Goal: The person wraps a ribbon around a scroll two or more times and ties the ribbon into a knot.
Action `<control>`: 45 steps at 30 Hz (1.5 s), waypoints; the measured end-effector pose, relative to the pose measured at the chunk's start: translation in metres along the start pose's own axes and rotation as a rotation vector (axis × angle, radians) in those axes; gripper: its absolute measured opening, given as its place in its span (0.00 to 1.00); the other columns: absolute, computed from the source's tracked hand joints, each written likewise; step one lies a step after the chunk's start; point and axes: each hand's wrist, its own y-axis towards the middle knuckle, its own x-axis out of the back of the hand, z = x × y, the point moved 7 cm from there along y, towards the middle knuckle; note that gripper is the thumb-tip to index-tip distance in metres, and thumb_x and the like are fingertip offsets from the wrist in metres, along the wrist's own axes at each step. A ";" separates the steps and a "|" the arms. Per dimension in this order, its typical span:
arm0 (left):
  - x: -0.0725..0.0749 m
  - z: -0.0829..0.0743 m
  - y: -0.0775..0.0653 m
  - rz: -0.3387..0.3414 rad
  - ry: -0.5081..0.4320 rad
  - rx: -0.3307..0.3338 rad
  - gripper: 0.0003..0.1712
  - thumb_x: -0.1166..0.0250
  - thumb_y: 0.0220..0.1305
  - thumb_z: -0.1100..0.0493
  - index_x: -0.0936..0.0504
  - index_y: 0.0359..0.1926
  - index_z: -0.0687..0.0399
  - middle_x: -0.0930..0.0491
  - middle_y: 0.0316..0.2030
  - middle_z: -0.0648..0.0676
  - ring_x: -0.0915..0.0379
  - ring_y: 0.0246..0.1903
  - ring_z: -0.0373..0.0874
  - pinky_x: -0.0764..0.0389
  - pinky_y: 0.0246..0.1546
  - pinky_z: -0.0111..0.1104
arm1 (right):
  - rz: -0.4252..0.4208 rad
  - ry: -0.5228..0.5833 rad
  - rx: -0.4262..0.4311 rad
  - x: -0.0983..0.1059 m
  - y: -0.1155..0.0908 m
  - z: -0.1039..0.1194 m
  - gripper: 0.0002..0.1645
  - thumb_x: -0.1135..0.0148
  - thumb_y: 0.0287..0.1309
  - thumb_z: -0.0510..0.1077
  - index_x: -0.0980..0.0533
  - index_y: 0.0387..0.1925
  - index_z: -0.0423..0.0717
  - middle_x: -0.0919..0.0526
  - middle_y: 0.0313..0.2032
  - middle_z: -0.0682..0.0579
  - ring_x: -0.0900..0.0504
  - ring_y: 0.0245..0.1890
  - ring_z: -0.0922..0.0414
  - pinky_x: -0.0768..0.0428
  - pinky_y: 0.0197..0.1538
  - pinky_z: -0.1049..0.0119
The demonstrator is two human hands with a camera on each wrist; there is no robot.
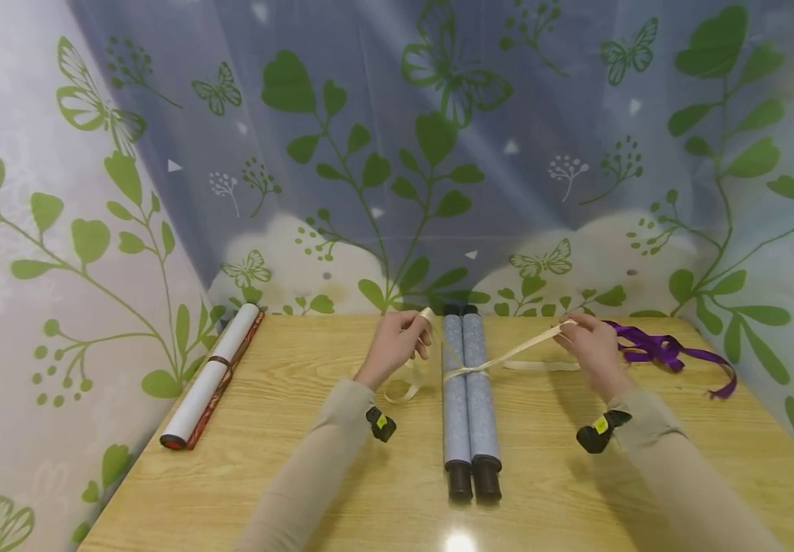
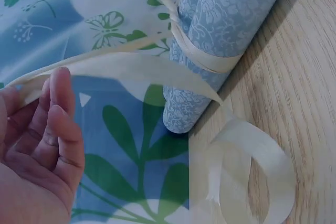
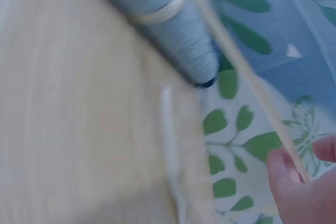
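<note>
A scroll with two rolled halves side by side, covered in grey-blue floral material (image 1: 455, 414), lies lengthwise on the table with dark knobs at its near end. Around its middle runs a cream ribbon (image 2: 207, 60), crossed on top. My left hand (image 1: 400, 337) pinches one end of the ribbon just left of the scroll, and a loose loop hangs down to the tabletop. On the other side, my right hand (image 1: 591, 349) pinches the other length, which stretches taut and slanting up from the crossing. In the right wrist view the scroll (image 3: 173, 30) looks blurred.
A white scroll (image 1: 213, 376) with a red edge and brown tie lies at the table's left. Behind my right hand a purple ribbon (image 1: 666, 351) lies in a heap. A patterned curtain (image 1: 383, 153) hangs along the table's back edge.
</note>
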 end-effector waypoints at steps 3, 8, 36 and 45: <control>-0.001 -0.001 0.000 0.003 -0.017 0.003 0.14 0.47 0.73 0.60 0.17 0.35 0.59 0.18 0.24 0.58 0.20 0.17 0.45 0.26 0.17 0.34 | -0.072 0.179 -0.023 0.005 0.004 0.012 0.36 0.52 0.73 0.43 0.51 0.75 0.35 0.40 0.68 0.41 0.21 0.44 0.71 0.24 0.59 0.72; -0.001 -0.001 0.000 0.012 -0.045 0.027 0.11 0.47 0.73 0.62 0.18 0.43 0.59 0.17 0.26 0.61 0.19 0.19 0.48 0.21 0.20 0.36 | -0.174 0.171 0.032 0.014 0.012 0.040 0.31 0.50 0.72 0.49 0.39 0.70 0.39 0.26 0.44 0.56 0.18 0.32 0.69 0.18 0.38 0.76; -0.009 -0.002 0.001 0.023 -0.009 0.025 0.15 0.44 0.73 0.58 0.16 0.46 0.64 0.14 0.37 0.63 0.15 0.27 0.55 0.16 0.31 0.50 | 0.482 -0.520 0.450 -0.142 0.011 0.170 0.37 0.63 0.67 0.29 0.39 0.73 0.56 0.31 0.67 0.46 0.21 0.41 0.52 0.26 0.30 0.64; -0.015 -0.004 -0.001 0.060 0.012 -0.010 0.14 0.43 0.72 0.55 0.14 0.46 0.58 0.14 0.34 0.56 0.16 0.25 0.50 0.17 0.31 0.51 | 0.615 -0.656 0.387 -0.174 0.006 0.112 0.30 0.66 0.72 0.35 0.35 0.71 0.51 0.37 0.72 0.46 0.29 0.63 0.43 0.24 0.51 0.54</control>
